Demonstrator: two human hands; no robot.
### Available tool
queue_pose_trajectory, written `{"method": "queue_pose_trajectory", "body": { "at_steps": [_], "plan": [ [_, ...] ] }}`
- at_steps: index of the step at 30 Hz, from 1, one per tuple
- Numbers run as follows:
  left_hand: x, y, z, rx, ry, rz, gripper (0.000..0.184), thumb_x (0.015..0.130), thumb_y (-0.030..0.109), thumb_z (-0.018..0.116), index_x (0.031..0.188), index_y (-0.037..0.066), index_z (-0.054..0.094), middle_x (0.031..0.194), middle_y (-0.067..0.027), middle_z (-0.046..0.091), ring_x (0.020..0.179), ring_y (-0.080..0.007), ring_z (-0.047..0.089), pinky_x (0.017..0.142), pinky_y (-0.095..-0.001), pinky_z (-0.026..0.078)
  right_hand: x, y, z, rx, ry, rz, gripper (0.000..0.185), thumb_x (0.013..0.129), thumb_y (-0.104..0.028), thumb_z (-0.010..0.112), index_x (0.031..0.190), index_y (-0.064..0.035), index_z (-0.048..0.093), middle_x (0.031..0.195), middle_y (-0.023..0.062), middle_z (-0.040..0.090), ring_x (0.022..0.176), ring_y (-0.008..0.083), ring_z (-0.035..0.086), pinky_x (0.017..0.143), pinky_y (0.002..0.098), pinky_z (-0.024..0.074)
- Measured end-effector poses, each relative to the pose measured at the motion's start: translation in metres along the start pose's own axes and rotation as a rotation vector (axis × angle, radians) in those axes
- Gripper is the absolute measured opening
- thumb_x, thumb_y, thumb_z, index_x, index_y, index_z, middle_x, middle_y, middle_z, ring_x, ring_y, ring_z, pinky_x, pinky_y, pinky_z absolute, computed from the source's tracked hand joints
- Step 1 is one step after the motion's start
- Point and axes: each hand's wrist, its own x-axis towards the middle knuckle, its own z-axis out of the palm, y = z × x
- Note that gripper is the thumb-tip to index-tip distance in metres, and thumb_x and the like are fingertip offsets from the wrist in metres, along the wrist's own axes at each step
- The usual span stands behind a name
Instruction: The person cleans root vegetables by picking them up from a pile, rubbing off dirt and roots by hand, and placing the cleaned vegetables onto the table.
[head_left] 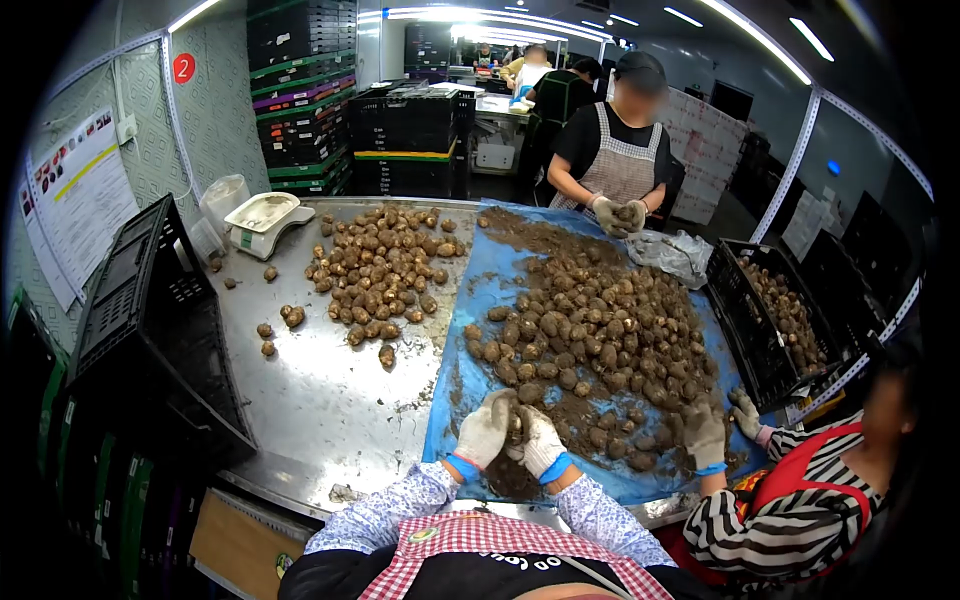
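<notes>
I have my left hand (pixel 485 432) and right hand (pixel 542 443) close together, fingers closed on 1 brown root (pixel 515 424) over the blue sheet (pixel 447 400). On the counter (pixel 300 385), 2 root piles (pixel 378 265) lie beyond.

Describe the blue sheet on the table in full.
The blue, thin, plastic-looking sheet lies spread over the right part of the shiny metal table, its left edge running roughly front to back. It looks wrinkled and dirty, with dark brown soil strewn over it. A large heap of rounded brown tubers rests on it, hiding much of its middle. A crumpled clear plastic bag lies at its far right.
</notes>
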Motion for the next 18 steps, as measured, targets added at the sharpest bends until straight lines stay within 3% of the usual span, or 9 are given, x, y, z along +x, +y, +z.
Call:
{"method": "queue_pose_trajectory", "body": {
  "at_steps": [1, 4, 5, 8, 9, 12, 13, 16, 18],
  "plan": [
    [0.005, -0.028, 0.015, -0.02, 0.15, 0.249, 0.034, 0.101, 0.029, 0.04, 0.119, 0.005, 0.055, 0.087, -0.0168, 0.067, 0.068, -0.0282, 0.068, 0.054, -0.0387, 0.052, -0.001, -0.001, -0.002, 0.085, -0.059, 0.039, 0.023, 0.099, -0.03, 0.05, 0.105, -0.01, 0.061, 0.084, 0.0006, 0.059, 0.069, 0.0101, 0.056, 0.053, 0.0255, 0.0467],
    [0.0, 0.0, -0.01, -0.709, -0.076, -0.614, 0.039, 0.102, 0.035, 0.038, 0.119, 0.004, 0.056, 0.09, -0.0109, 0.067, 0.074, -0.0221, 0.068, 0.056, -0.0339, 0.052, -0.027, -0.029, 0.03, -0.257, 0.126, -0.051, 0.023, 0.099, -0.027, 0.049, 0.106, -0.0083, 0.061, 0.083, 0.0026, 0.06, 0.069, 0.0098, 0.057, 0.053, 0.0264, 0.0477],
    [0.001, 0.013, -0.024, -0.676, -0.06, -0.602, 0.042, 0.103, 0.037, 0.036, 0.118, 0.004, 0.057, 0.095, -0.0063, 0.065, 0.081, -0.0169, 0.066, 0.061, -0.0296, 0.052, -0.037, -0.043, 0.038, -0.665, 0.209, -0.092, 0.025, 0.098, -0.025, 0.048, 0.107, -0.0052, 0.06, 0.084, 0.0079, 0.061, 0.072, 0.019, 0.06, 0.06, 0.0321, 0.0501],
    [0.002, -0.036, -0.004, -0.478, 0.02, -0.228, 0.042, 0.103, 0.036, 0.036, 0.12, 0.003, 0.057, 0.102, -0.0096, 0.065, 0.085, -0.0176, 0.065, 0.066, -0.0294, 0.053, -0.019, -0.029, -0.001, -1.302, 0.067, -0.663, 0.026, 0.096, -0.023, 0.05, 0.107, -0.0012, 0.058, 0.089, 0.0171, 0.062, 0.081, 0.0337, 0.061, 0.071, 0.0398, 0.0498],
    [0.0, -0.041, -0.004, -0.35, -0.039, -0.247, 0.04, 0.103, 0.034, 0.039, 0.123, 0.004, 0.055, 0.107, -0.0096, 0.064, 0.089, -0.0176, 0.064, 0.068, -0.0301, 0.054, -0.021, -0.03, -0.001, -1.266, 0.098, -0.494, 0.028, 0.093, -0.026, 0.055, 0.104, -0.0003, 0.057, 0.095, 0.0235, 0.062, 0.092, 0.0433, 0.058, 0.078, 0.0445, 0.0472],
    [-0.008, -0.048, 0.009, -0.417, -0.16, -0.23, 0.038, 0.102, 0.031, 0.043, 0.127, 0.005, 0.052, 0.113, -0.0095, 0.063, 0.095, -0.0177, 0.062, 0.073, -0.0295, 0.053, -0.036, -0.049, 0.026, -1.466, 0.143, -0.338, 0.034, 0.09, -0.032, 0.06, 0.101, -0.0003, 0.057, 0.098, 0.0238, 0.063, 0.095, 0.0423, 0.059, 0.078, 0.0438, 0.0474],
    [-0.008, -0.006, -0.02, -0.615, -0.296, -0.457, 0.037, 0.101, 0.029, 0.047, 0.129, 0.006, 0.052, 0.116, -0.0082, 0.062, 0.096, -0.0151, 0.06, 0.075, -0.0271, 0.051, -0.026, -0.039, 0.01, -1.426, 0.149, -0.343, 0.039, 0.088, -0.038, 0.062, 0.099, -0.0003, 0.058, 0.096, 0.0231, 0.063, 0.095, 0.0417, 0.06, 0.079, 0.043, 0.0474],
    [-0.015, 0.006, -0.031, -0.609, -0.365, -0.439, 0.037, 0.1, 0.029, 0.047, 0.129, 0.006, 0.052, 0.118, -0.008, 0.061, 0.096, -0.014, 0.06, 0.077, -0.0251, 0.049, -0.033, -0.039, 0.016, -1.339, 0.125, -0.191, 0.041, 0.088, -0.04, 0.062, 0.099, -0.0001, 0.058, 0.095, 0.0232, 0.063, 0.093, 0.0407, 0.06, 0.078, 0.0432, 0.0475],
    [-0.019, 0.011, -0.033, -0.705, -0.277, -0.409, 0.037, 0.1, 0.022, 0.051, 0.129, 0.0, 0.051, 0.109, -0.0062, 0.063, 0.088, -0.0114, 0.056, 0.077, -0.0244, 0.046, -0.038, -0.038, 0.022, -1.292, 0.049, -0.191, 0.035, 0.091, -0.035, 0.059, 0.097, -0.0007, 0.059, 0.092, 0.0232, 0.063, 0.091, 0.0384, 0.061, 0.077, 0.0424, 0.0474]
  ]
}}
